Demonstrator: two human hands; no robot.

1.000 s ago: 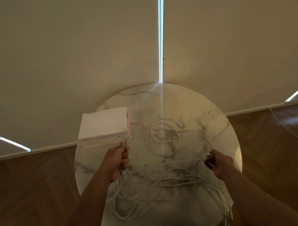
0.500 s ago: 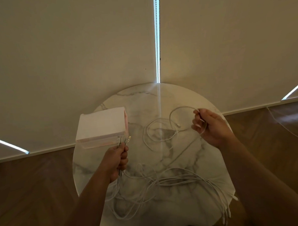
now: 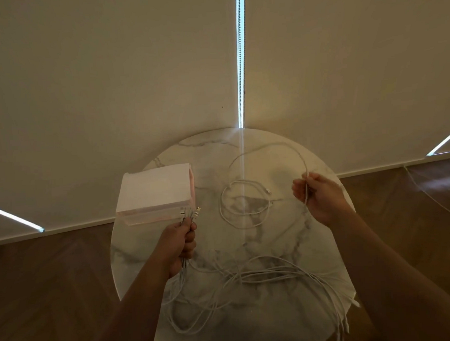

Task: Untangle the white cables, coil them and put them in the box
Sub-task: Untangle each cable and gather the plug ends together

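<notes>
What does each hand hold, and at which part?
The left hand grips the cable bundle just below its connectors. The right hand holds a single cable partway along its length.

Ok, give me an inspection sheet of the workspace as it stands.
Surface: round marble table.
Job's things: box at the table's left edge.
Clutter: nothing seen.
Hands: left hand grips a bundle of plug ends; right hand holds one cable raised.
Cables: tangle on the near side, some strands hanging off the edge; loose loop mid-table.
Surroundings: blinds, wood floor.
</notes>
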